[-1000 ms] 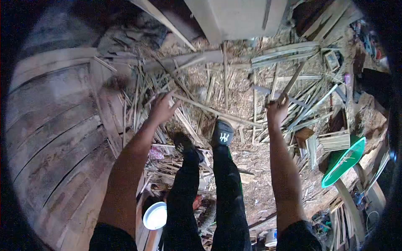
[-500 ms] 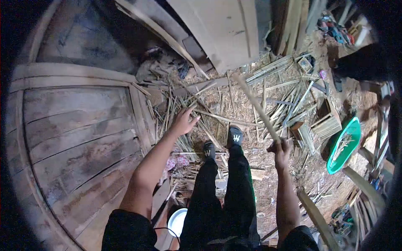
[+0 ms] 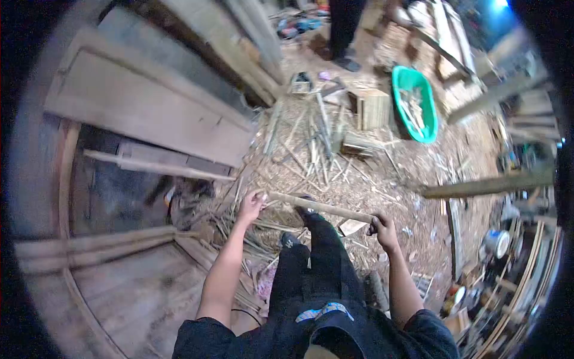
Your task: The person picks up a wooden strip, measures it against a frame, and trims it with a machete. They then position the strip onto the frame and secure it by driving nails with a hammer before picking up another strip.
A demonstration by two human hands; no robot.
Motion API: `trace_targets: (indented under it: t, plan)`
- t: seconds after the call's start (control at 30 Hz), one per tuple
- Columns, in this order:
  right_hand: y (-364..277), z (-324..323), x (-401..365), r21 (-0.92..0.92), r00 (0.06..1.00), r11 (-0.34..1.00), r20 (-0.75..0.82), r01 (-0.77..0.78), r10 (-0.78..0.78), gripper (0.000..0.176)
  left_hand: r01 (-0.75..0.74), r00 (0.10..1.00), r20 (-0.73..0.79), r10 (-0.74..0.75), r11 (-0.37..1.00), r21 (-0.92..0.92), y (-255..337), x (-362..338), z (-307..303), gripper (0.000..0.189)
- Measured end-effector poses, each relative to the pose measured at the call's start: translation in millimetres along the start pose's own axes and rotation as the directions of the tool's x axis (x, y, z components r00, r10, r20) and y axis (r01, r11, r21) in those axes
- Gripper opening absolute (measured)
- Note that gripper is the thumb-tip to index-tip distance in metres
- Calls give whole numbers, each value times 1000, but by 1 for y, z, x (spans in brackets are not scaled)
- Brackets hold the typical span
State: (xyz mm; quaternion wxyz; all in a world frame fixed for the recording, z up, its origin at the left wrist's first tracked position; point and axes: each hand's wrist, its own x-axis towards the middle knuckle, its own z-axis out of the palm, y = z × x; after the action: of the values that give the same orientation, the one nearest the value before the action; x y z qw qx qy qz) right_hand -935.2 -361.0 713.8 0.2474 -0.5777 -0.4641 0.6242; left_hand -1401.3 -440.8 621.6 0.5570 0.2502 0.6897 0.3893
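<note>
A long, thin wooden stick [image 3: 323, 207] lies across in front of my legs, above the floor, between my two hands. My right hand [image 3: 384, 230] is closed around its right end. At the other end my left hand [image 3: 252, 207] has its fingers curled in at the stick's tip; blur hides the exact contact. Under the stick are my dark shoes [image 3: 308, 206], partly covered by it.
Loose wood strips [image 3: 320, 158] litter the floor, near a wooden box [image 3: 372, 109] and a green tub [image 3: 427, 128] holding wood pieces. A beam [image 3: 490, 184] juts in from the right. Boards [image 3: 149, 113] lean at left. Another person's dark-clothed leg [image 3: 345, 30] stands at the back.
My view has turned to the right. The stick has swung from pointing away to lying crosswise, and my left hand has gone from spread fingers to curled at its end.
</note>
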Motion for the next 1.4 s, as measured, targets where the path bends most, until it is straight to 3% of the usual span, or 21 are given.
trace_targets:
  t: [0.03,0.1,0.17,0.23,0.3,0.37,0.57,0.63,0.7,0.77,0.8,0.83,0.93,1.0,1.1,1.13,1.23,1.27,1.3,1.37,1.4]
  plan:
    - [1,-13,-16,31,999,999,-49,8,-7,18,-18,999,44,16,999,34,5,4,15,34]
    - [6,-34,-49,150,982,986,-182,73,-45,20,-319,948,136,289,871,373,-7,22,43,36]
    - [16,-55,-80,187,965,979,-261,76,-25,21,-335,942,187,280,834,438,14,26,78,49]
    - [41,-70,-109,244,915,969,-398,33,69,21,-53,966,257,32,996,74,45,17,121,62]
    - [62,-85,-137,321,875,946,-471,51,112,21,-73,952,306,12,979,190,79,13,163,70]
    - [93,-101,-164,190,826,981,-558,40,75,21,-90,892,450,40,992,90,100,17,209,66]
    - [124,-147,-231,425,634,894,-733,143,246,18,-200,688,719,-95,928,314,147,29,372,33]
    - [146,-168,-251,301,533,950,-819,85,211,19,-376,606,787,-116,830,412,159,28,429,25]
    - [146,-178,-273,428,477,888,-824,169,307,20,-469,505,857,-99,803,369,160,19,483,19]
    - [138,-194,-288,438,207,867,-895,238,395,21,-589,365,915,-171,719,369,165,-1,540,19]
    - [191,-198,-290,194,-31,976,-980,102,198,23,-637,331,927,-175,684,356,165,-16,566,18]
    - [220,-200,-303,197,-43,975,-979,101,202,23,-640,321,930,-180,683,353,165,-37,589,18]
    - [246,-197,-326,185,-265,979,-943,89,202,28,-684,201,970,-139,688,240,153,-85,649,20]
    - [226,-190,-348,451,-187,659,-723,603,665,30,-782,166,967,-194,571,249,140,-102,693,28]
    - [193,-197,-359,426,-324,612,-574,666,752,29,-916,73,971,-229,370,156,131,-141,757,35]
    - [202,-200,-362,402,-323,595,-565,696,759,24,-858,40,969,-246,489,159,116,-145,780,37]
    - [209,-227,-368,355,-371,592,-522,724,768,23,-842,-19,946,-324,515,159,90,-172,858,35]
    - [253,-231,-366,291,-491,659,-479,693,728,20,-814,-54,944,-325,561,147,83,-185,885,31]
    - [256,-248,-372,289,-507,660,-457,693,731,20,-815,-73,936,-343,562,142,70,-194,914,31]
    - [251,-283,-383,322,-414,554,-410,768,812,19,-734,-89,884,-460,630,254,42,-206,977,24]
    - [252,-307,-385,289,-447,558,-369,778,815,18,-765,-129,875,-466,608,212,31,-214,1012,18]
